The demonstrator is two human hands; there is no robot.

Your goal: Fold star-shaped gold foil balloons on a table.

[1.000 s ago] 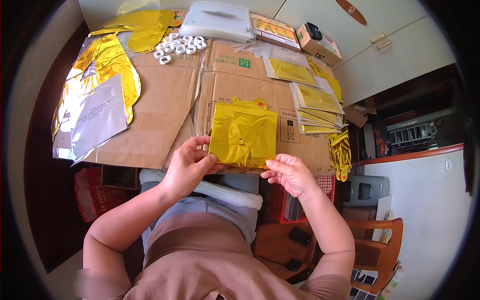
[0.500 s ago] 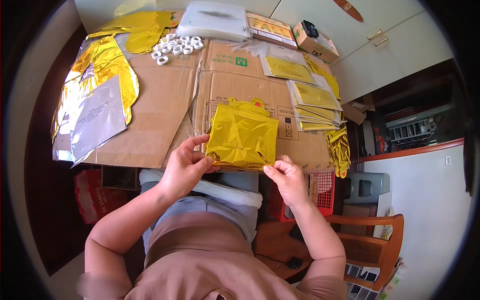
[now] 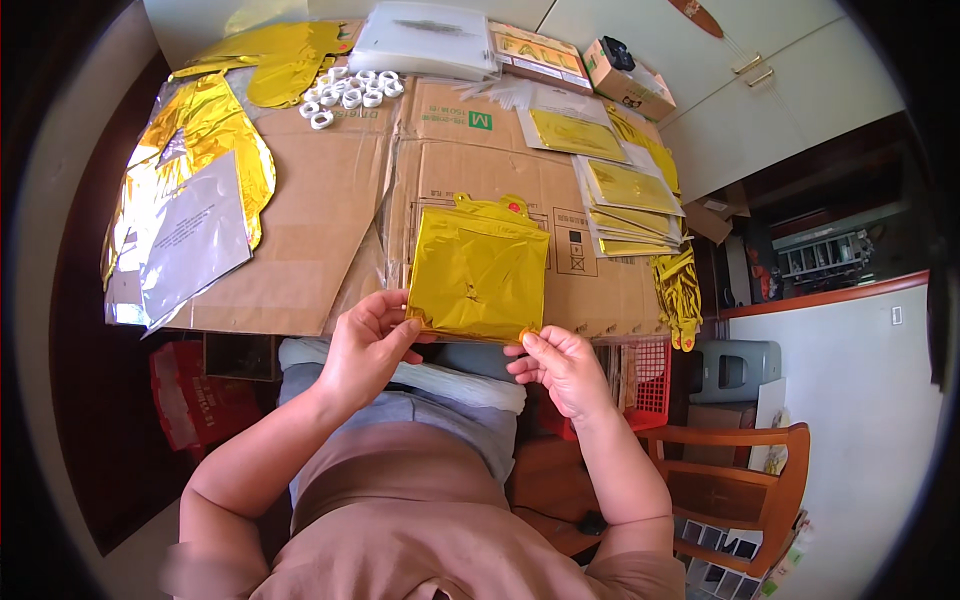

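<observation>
A folded gold foil balloon (image 3: 478, 265) lies at the front edge of the cardboard, its tabs and a small red spot facing the far side. My left hand (image 3: 372, 345) grips its near left corner between thumb and fingers. At the near right corner, my right hand (image 3: 562, 365) pinches the foil with thumb and forefinger, the other fingers curled below. The upper face looks fairly flat, with creases around the middle.
Flat cardboard (image 3: 310, 230) covers the table. White ribbon rolls (image 3: 352, 92), clear plastic sleeves (image 3: 425, 42) and boxes stand at the back. Unfolded gold foil (image 3: 215, 120) lies left with a printed sheet (image 3: 200, 220). Bagged gold foil packs (image 3: 635, 205) are stacked right, above a wooden chair (image 3: 735, 480).
The folded balloon has shifted slightly left and its surface looks smoother. My right hand has moved a little left and turned, still at the near right corner.
</observation>
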